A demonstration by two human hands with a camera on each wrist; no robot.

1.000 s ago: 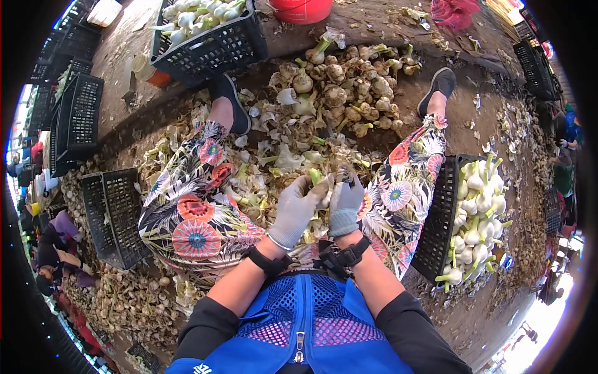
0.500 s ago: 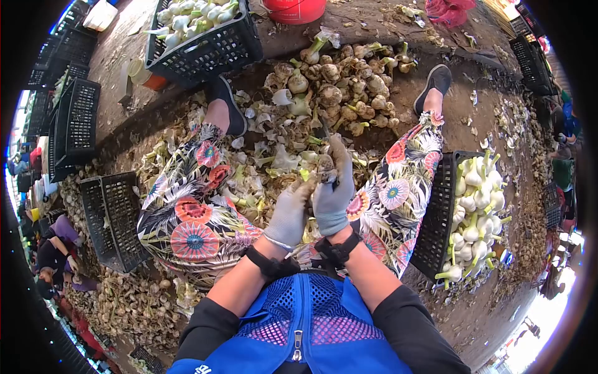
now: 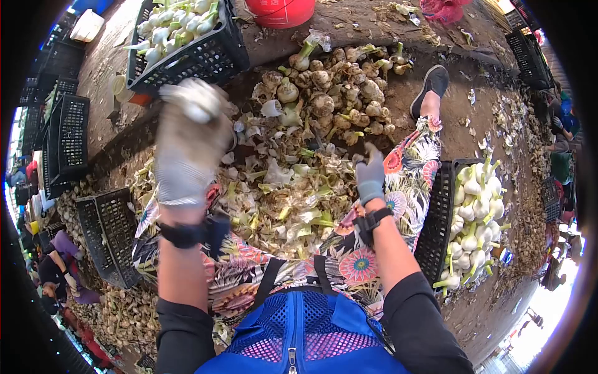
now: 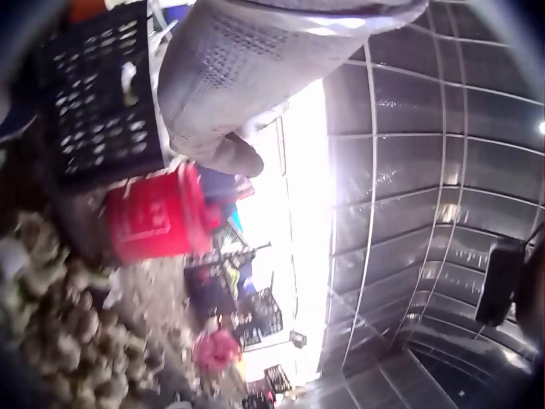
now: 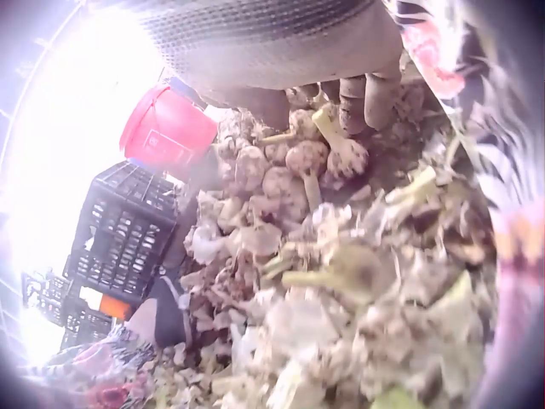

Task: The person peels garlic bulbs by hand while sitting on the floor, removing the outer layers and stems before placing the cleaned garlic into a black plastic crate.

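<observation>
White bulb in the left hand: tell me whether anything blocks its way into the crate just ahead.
Only the near wall of the crate seems to stand between the white bulb in the left hand and the garlic inside; nothing else visible does. Its height is unclear.

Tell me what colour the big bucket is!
The bucket is bright red, with pale writing on its side. The head view shows it best.
</observation>
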